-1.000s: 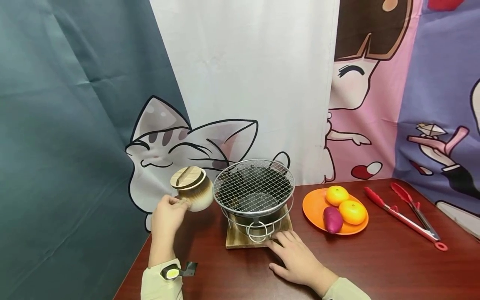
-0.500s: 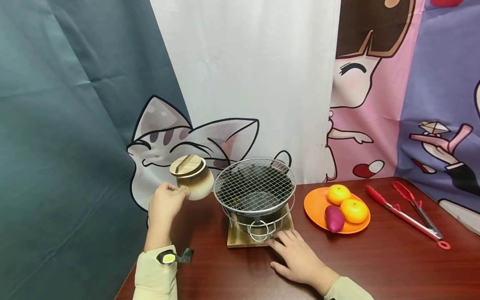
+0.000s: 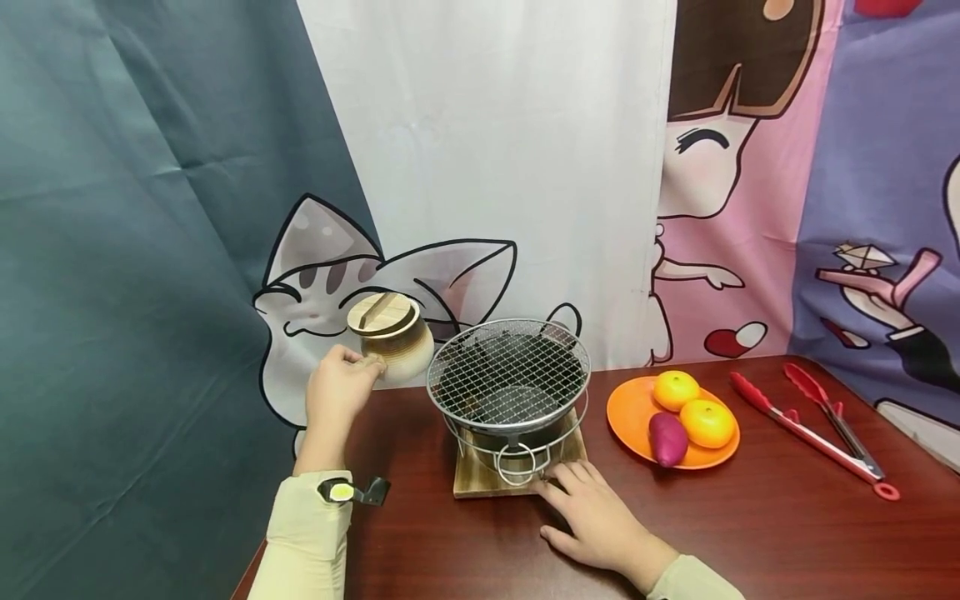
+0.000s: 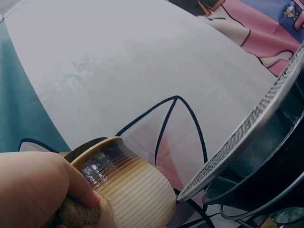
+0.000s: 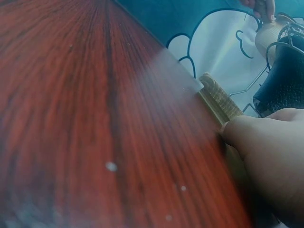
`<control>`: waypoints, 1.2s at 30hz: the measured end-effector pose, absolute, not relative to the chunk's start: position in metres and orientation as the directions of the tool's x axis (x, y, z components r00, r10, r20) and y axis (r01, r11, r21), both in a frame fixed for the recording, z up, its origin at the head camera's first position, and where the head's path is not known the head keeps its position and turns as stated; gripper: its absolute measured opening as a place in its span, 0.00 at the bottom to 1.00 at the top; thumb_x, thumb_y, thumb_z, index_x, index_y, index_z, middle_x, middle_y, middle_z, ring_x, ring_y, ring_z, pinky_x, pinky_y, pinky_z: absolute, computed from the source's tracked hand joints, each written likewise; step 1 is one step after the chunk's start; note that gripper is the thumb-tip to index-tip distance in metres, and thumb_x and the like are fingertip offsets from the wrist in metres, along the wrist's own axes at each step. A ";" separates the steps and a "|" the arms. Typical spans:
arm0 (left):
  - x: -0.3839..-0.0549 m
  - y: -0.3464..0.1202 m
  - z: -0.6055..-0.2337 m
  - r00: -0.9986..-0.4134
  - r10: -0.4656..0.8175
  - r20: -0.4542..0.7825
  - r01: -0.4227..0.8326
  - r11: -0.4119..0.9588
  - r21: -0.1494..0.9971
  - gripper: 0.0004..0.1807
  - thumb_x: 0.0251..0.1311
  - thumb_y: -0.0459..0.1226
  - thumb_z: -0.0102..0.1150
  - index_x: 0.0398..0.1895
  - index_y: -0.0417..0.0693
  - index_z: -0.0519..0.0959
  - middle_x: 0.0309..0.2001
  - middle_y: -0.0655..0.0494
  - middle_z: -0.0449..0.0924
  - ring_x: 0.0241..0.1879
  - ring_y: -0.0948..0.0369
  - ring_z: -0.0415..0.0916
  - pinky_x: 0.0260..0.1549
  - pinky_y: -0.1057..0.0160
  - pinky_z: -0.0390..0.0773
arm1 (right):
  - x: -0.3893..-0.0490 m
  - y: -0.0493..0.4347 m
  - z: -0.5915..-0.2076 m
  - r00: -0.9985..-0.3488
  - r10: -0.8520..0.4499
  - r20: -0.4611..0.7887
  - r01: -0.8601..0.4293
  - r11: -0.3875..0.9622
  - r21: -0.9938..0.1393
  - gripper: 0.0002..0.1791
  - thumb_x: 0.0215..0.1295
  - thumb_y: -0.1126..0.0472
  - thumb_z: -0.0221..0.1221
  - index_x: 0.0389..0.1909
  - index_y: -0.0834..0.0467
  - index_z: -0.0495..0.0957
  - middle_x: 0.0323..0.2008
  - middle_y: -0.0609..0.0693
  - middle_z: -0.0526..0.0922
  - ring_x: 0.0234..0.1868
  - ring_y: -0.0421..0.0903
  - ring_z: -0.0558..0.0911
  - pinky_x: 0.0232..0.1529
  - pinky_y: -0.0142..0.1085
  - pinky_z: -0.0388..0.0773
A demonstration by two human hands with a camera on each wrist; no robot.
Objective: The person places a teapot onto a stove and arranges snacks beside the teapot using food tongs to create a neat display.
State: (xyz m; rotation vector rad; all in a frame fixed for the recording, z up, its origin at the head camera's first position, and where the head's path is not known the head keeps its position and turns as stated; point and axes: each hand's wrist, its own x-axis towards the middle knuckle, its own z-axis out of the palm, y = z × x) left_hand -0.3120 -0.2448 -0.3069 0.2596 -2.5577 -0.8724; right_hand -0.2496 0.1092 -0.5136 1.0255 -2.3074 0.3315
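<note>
My left hand (image 3: 341,385) grips the twine-wrapped side handle (image 4: 80,212) of a small ceramic teapot (image 3: 401,354), brown above and cream below. Its wooden lid (image 3: 381,314) sits on top, and the pot hangs in the air left of the grill. Beside it stands a round black tabletop grill with a wire mesh (image 3: 510,371) on a wooden board (image 3: 474,481). My right hand (image 3: 596,521) rests low on the table, fingertips at the board's front right corner, fingers loosely spread. In the right wrist view its thumb side lies right along the board's edge.
An orange plate (image 3: 630,433) to the right carries two oranges (image 3: 707,423) and a purple sweet potato (image 3: 667,439). Red-tipped tongs (image 3: 817,437) lie spread farther right. A printed cloth backdrop (image 3: 510,167) rises behind the table and along its left side.
My left hand has lifted the teapot higher, and it has shifted slightly right in the last half second. The right hand stays at the board.
</note>
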 end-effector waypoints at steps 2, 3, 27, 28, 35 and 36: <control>-0.314 -0.244 -0.305 -0.893 -0.300 0.334 -0.036 0.790 0.613 0.21 0.57 0.53 0.63 0.42 0.46 0.75 0.42 0.45 0.83 0.42 0.45 0.77 0.39 0.47 0.73 | -0.250 0.109 -0.515 -0.535 -0.592 0.603 -0.739 0.673 0.005 0.31 0.51 0.42 0.69 0.56 0.50 0.81 0.49 0.48 0.76 0.50 0.50 0.74 0.56 0.54 0.70; -0.315 -0.243 -0.304 -0.893 -0.298 0.336 -0.034 0.791 0.610 0.21 0.57 0.53 0.63 0.42 0.46 0.75 0.42 0.45 0.83 0.42 0.45 0.77 0.39 0.47 0.73 | -0.250 0.109 -0.515 -0.536 -0.591 0.603 -0.740 0.673 0.003 0.31 0.51 0.42 0.69 0.56 0.50 0.81 0.49 0.48 0.76 0.50 0.50 0.74 0.56 0.54 0.70; -0.348 -0.236 -0.296 -0.887 -0.256 0.385 0.024 0.806 0.592 0.19 0.55 0.50 0.65 0.37 0.46 0.75 0.37 0.45 0.83 0.38 0.46 0.77 0.35 0.50 0.73 | -0.250 0.110 -0.516 -0.530 -0.586 0.612 -0.739 0.674 0.005 0.31 0.50 0.43 0.69 0.55 0.51 0.81 0.49 0.49 0.76 0.50 0.50 0.74 0.55 0.54 0.70; -0.351 -0.235 -0.296 -0.888 -0.250 0.386 0.031 0.805 0.592 0.19 0.55 0.50 0.65 0.37 0.46 0.75 0.37 0.45 0.82 0.38 0.46 0.77 0.35 0.51 0.72 | -0.250 0.110 -0.516 -0.529 -0.587 0.613 -0.739 0.673 0.006 0.31 0.50 0.43 0.69 0.55 0.51 0.81 0.49 0.49 0.76 0.50 0.50 0.74 0.56 0.54 0.70; -0.367 -0.232 -0.295 -0.892 -0.236 0.386 0.043 0.805 0.591 0.19 0.55 0.51 0.64 0.37 0.46 0.75 0.37 0.44 0.82 0.38 0.45 0.76 0.36 0.50 0.72 | -0.250 0.108 -0.514 -0.516 -0.593 0.619 -0.742 0.670 0.022 0.31 0.50 0.43 0.69 0.56 0.51 0.81 0.49 0.48 0.76 0.50 0.50 0.74 0.55 0.53 0.70; -0.368 -0.232 -0.296 -0.892 -0.239 0.384 0.039 0.804 0.593 0.19 0.55 0.51 0.65 0.37 0.47 0.75 0.38 0.44 0.82 0.39 0.45 0.76 0.36 0.50 0.72 | -0.250 0.107 -0.514 -0.514 -0.594 0.619 -0.744 0.668 0.023 0.31 0.50 0.43 0.69 0.56 0.51 0.81 0.49 0.48 0.76 0.50 0.50 0.74 0.55 0.53 0.70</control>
